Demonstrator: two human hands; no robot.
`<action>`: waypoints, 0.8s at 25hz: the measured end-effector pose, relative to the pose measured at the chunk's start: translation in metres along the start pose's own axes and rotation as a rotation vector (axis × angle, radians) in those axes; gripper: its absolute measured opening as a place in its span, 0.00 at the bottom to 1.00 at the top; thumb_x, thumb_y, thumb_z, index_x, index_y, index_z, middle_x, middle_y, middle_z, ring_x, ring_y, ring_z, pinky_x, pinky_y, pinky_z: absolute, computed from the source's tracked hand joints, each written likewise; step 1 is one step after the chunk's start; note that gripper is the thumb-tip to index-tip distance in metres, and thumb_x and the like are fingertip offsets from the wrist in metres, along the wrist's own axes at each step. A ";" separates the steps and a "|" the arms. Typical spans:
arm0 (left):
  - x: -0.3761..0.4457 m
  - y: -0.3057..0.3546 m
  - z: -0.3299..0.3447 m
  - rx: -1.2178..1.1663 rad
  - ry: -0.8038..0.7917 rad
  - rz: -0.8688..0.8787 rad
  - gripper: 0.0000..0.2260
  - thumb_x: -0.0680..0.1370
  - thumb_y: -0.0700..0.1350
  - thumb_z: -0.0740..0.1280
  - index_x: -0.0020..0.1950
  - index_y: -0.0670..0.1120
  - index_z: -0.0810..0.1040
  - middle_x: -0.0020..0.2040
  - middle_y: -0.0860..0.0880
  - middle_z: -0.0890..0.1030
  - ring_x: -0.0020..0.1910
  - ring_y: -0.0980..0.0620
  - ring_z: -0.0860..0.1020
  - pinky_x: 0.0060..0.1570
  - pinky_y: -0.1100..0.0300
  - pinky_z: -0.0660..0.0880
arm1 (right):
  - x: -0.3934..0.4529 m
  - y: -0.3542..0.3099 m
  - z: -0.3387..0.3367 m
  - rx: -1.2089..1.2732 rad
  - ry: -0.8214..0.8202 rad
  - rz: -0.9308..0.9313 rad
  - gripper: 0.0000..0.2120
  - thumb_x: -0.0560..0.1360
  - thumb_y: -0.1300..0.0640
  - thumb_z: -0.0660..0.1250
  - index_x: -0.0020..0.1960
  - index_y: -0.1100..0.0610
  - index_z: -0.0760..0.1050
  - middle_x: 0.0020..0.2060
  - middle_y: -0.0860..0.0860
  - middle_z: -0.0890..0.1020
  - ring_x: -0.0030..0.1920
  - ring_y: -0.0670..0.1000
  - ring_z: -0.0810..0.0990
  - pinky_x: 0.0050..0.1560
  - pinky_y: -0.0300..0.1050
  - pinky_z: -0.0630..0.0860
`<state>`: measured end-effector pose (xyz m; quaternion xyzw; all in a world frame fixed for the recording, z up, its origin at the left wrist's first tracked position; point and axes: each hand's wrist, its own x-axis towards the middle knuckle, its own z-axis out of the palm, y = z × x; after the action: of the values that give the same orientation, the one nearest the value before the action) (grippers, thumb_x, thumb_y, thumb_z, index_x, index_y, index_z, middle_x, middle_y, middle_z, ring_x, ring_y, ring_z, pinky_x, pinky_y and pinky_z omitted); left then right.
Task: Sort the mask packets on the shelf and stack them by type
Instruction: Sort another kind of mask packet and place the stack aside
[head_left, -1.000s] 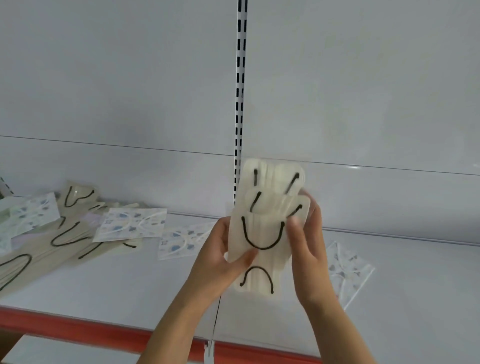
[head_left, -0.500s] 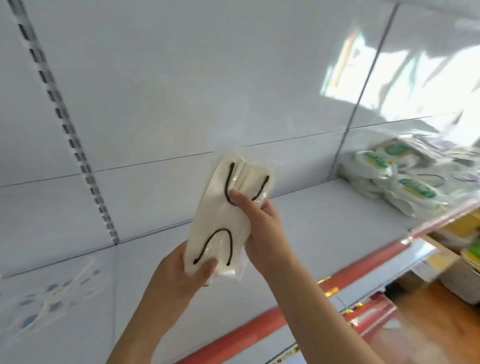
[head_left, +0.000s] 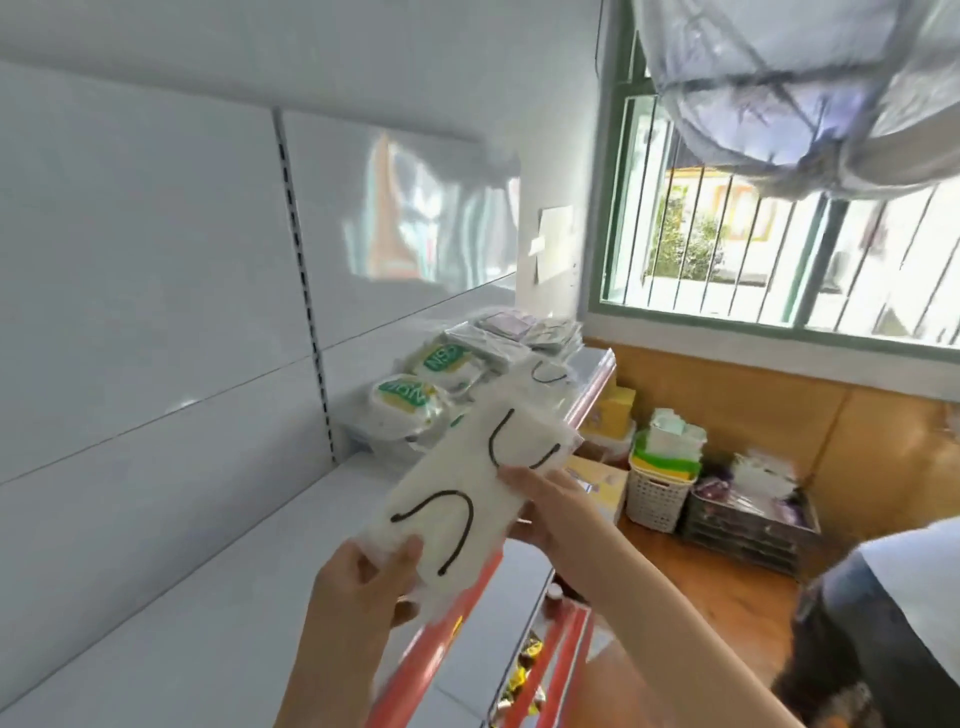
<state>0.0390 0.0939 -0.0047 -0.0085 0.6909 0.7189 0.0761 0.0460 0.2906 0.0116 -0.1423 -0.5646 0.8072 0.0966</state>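
I hold a stack of white mask packets with black ear loops (head_left: 457, 493) in the air above the front edge of the white shelf (head_left: 218, 597). My left hand (head_left: 363, 587) grips the stack's near end, thumb on top. My right hand (head_left: 545, 509) holds its right side, fingers under and thumb on the packet. At the shelf's far end lies a pile of mask packets: green-labelled ones (head_left: 410, 397), clear flat packets (head_left: 506, 327) and another black-looped packet (head_left: 545, 371).
The shelf has a red front rail (head_left: 441, 639); a lower shelf with goods shows below. Right of it stand a white basket (head_left: 657, 493), a black tray stack (head_left: 748, 525) and a barred window (head_left: 779, 249). Another person (head_left: 883, 623) is at the lower right.
My view has swung far to the right, from the left shelf section to its far right end. Both hands keep hold of the black-looped packets, now gathered into one aligned stack and tilted towards the pile.
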 end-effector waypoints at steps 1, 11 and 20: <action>0.020 0.003 0.025 0.024 -0.005 0.010 0.09 0.75 0.43 0.74 0.45 0.39 0.78 0.38 0.42 0.81 0.32 0.49 0.80 0.27 0.61 0.76 | 0.024 -0.006 -0.020 -0.025 -0.019 -0.010 0.10 0.76 0.61 0.70 0.58 0.60 0.79 0.49 0.55 0.87 0.49 0.56 0.85 0.58 0.57 0.79; 0.246 0.014 0.233 1.149 0.047 0.618 0.22 0.80 0.54 0.64 0.73 0.51 0.68 0.68 0.49 0.72 0.68 0.49 0.70 0.67 0.52 0.69 | 0.334 -0.059 -0.127 -0.546 0.250 -0.041 0.08 0.73 0.56 0.72 0.46 0.61 0.78 0.40 0.58 0.85 0.40 0.55 0.85 0.49 0.56 0.83; 0.307 0.004 0.265 1.607 -0.152 0.396 0.28 0.77 0.64 0.61 0.75 0.55 0.64 0.68 0.48 0.72 0.66 0.45 0.72 0.65 0.48 0.66 | 0.372 -0.041 -0.160 -1.547 0.012 -0.480 0.22 0.80 0.39 0.54 0.71 0.44 0.69 0.73 0.46 0.67 0.75 0.54 0.61 0.74 0.53 0.55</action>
<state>-0.2403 0.3873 -0.0246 0.2187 0.9755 0.0053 -0.0226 -0.2500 0.5639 -0.0464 -0.0482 -0.9777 0.1445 0.1445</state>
